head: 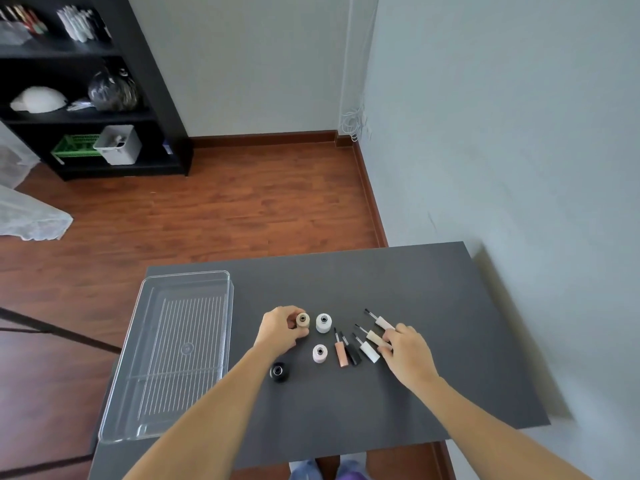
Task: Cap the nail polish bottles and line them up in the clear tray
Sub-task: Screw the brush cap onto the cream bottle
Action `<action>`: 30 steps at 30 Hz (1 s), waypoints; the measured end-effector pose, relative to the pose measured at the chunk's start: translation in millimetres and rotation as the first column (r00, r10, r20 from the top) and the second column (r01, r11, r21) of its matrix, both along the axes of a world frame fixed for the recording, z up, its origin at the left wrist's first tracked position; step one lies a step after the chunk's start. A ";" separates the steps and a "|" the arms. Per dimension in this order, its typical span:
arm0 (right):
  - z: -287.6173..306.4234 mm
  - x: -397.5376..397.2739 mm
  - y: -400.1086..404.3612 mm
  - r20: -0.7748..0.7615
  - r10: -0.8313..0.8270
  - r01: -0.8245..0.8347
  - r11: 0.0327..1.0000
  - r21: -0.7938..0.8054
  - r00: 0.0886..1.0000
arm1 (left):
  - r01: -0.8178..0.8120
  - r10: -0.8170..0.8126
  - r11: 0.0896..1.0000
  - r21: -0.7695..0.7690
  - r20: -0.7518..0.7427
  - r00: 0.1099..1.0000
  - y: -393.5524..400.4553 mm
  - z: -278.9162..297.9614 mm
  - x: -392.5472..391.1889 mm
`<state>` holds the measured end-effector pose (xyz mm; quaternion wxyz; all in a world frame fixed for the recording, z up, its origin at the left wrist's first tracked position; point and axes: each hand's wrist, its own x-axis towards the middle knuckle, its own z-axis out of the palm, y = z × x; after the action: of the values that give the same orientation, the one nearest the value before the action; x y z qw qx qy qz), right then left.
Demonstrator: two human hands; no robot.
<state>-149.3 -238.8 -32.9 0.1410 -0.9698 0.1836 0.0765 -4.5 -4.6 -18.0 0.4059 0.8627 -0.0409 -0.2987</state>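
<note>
While uncapped, four bottles (323, 323) beside bare clear tray (145, 341)

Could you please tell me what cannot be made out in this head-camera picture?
- Beige round nail polish bottle: its left side is hidden by the left hand, so the grip's contact is unclear.
- Beige brush cap: the right hand fingers cover its end; held or merely touched, cannot tell.
- Bottle labels: too small.
- Black shelf contents: blurred, cut off at the left edge.
</note>
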 end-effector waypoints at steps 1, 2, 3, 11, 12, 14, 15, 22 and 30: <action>0.0 -1.3 -0.2 0.013 -0.006 0.006 1.000 0.013 1.000 | -0.001 0.001 1.000 -0.009 -0.002 1.000 0.7 0.1 -0.3; 1.1 -2.4 -0.2 0.033 -0.018 0.017 0.999 0.036 0.999 | -0.002 0.002 1.000 -0.018 0.003 1.000 1.4 0.1 -0.8; 3.5 -3.2 0.3 0.061 -0.036 0.032 0.997 0.067 0.998 | -0.002 0.003 1.000 -0.027 0.009 1.000 1.7 1.1 -1.4; 91.1 18.9 0.5 0.298 -0.316 0.110 0.829 0.548 0.901 | -0.137 0.169 0.961 -0.240 0.122 0.978 -1.2 51.7 6.0; 109.9 24.5 -0.5 0.338 -0.324 0.080 0.816 0.573 0.884 | -0.133 0.176 0.950 -0.283 0.130 0.976 -2.5 64.0 8.0; 148.4 36.6 -3.0 0.419 -0.323 0.009 0.800 0.600 0.849 | -0.130 0.201 0.930 -0.343 0.178 0.963 -6.0 90.1 9.8; 167.5 43.4 -4.8 0.454 -0.328 -0.032 0.782 0.623 0.829 | -0.140 0.229 0.917 -0.373 0.205 0.952 -8.9 103.8 9.8; 293.8 98.6 -3.6 0.497 -0.444 -0.369 0.345 0.863 0.745 | -0.092 0.348 0.749 -0.656 0.271 0.897 -38.3 200.5 5.6; 375.2 138.7 8.4 0.768 -0.165 -0.567 0.584 0.581 0.618 | -0.085 0.417 0.679 -0.729 0.289 0.862 -48.2 258.0 -1.8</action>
<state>-10.6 -230.4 342.2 0.6023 -0.7558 -0.0721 -0.2466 -6.3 -52.8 239.9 0.7173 0.6870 -0.1166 -0.0018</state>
